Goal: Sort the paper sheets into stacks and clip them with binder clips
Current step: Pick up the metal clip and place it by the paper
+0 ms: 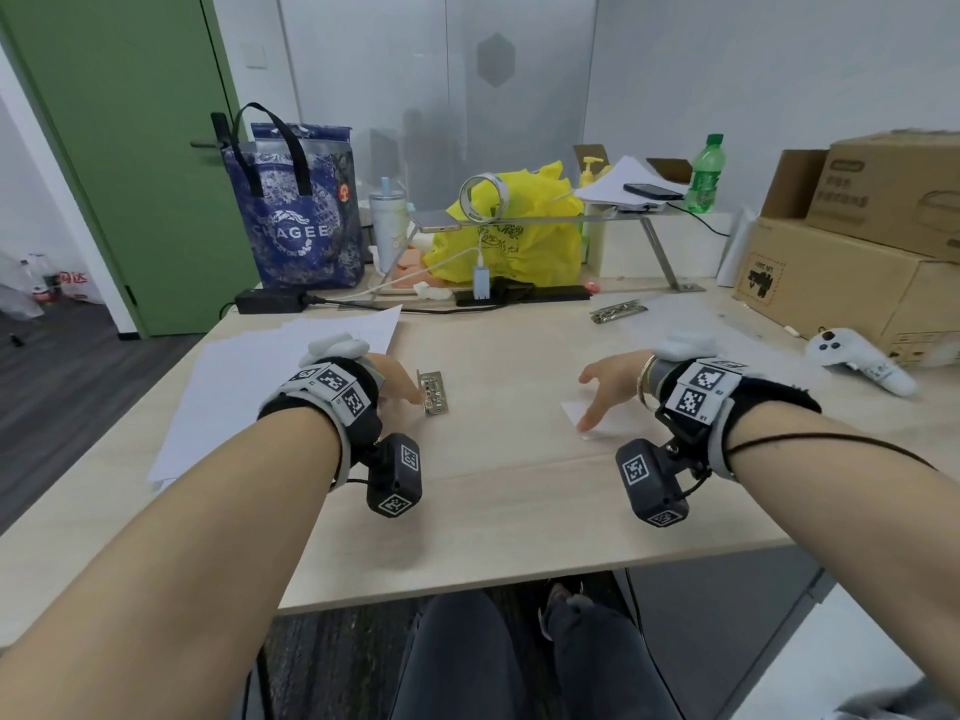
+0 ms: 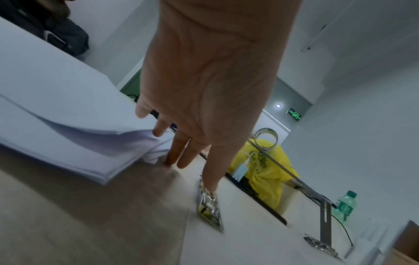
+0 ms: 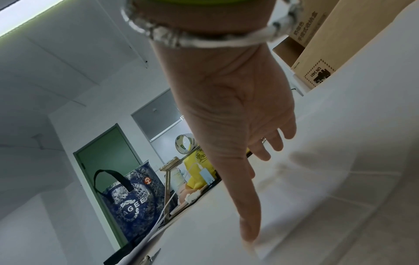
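Observation:
A loose stack of white paper sheets (image 1: 270,376) (image 2: 68,136) lies on the left of the table. My left hand (image 1: 408,392) (image 2: 197,161) is just right of it, fingers straight. Its thumb tip touches a shiny flat packet of binder clips (image 1: 434,392) (image 2: 209,208), and its other fingertips reach the table by the stack's corner. My right hand (image 1: 592,402) (image 3: 251,179) rests open with spread fingers on a small white sheet (image 1: 605,426); the thumb tip presses down. A second clip packet (image 1: 618,310) (image 2: 319,243) lies farther back on the right.
Along the back of the table stand a blue tote bag (image 1: 296,210), a yellow plastic bag (image 1: 519,236), a metal shelf (image 1: 545,220) with tape roll, a power strip (image 1: 519,296) and cables. Cardboard boxes (image 1: 852,252) and a white controller (image 1: 857,356) sit right.

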Tool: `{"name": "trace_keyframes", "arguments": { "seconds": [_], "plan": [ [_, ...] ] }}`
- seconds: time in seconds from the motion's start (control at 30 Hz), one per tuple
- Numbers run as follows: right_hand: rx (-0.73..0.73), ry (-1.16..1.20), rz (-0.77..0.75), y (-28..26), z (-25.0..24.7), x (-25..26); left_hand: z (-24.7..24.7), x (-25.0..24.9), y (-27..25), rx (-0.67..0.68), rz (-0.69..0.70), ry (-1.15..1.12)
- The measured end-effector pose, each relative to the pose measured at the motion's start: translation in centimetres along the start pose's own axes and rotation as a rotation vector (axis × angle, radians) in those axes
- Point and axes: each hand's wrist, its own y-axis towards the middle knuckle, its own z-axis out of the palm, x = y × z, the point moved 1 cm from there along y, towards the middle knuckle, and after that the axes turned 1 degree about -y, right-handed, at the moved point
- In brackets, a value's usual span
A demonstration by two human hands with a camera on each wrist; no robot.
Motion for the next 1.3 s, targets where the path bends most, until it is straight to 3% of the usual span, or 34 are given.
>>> {"name": "trace_keyframes", "arguments": {
  "seconds": [0.3, 0.43, 0.63, 0.87, 1.3],
  "plan": [
    [0.061, -0.007, 0.016, 0.8, 1.6, 1.0, -0.1, 0.6, 0.2, 0.022, -0.021, -0.036],
    [0.063, -0.045, 0.021, 1.0, 1.6, 1.4, 0.7, -0.4, -0.1, -0.004, 0.037, 0.117],
    [0.028, -0.099, 0.027, 0.7, 1.6, 2.5, 1.8, -0.9, -1.5, 0.07, 0.101, 0.247],
    [0.043, -0.205, 0.006, 0.2, 1.2, 4.3, 1.8, -1.0, -2.5, -0.027, 0.17, 0.139],
    [0.016, -0.216, 0.022, 0.1, 1.5, 5.2, 3.3, -1.8, -4.1, -0.022, 0.193, 0.377]
  ]
}}
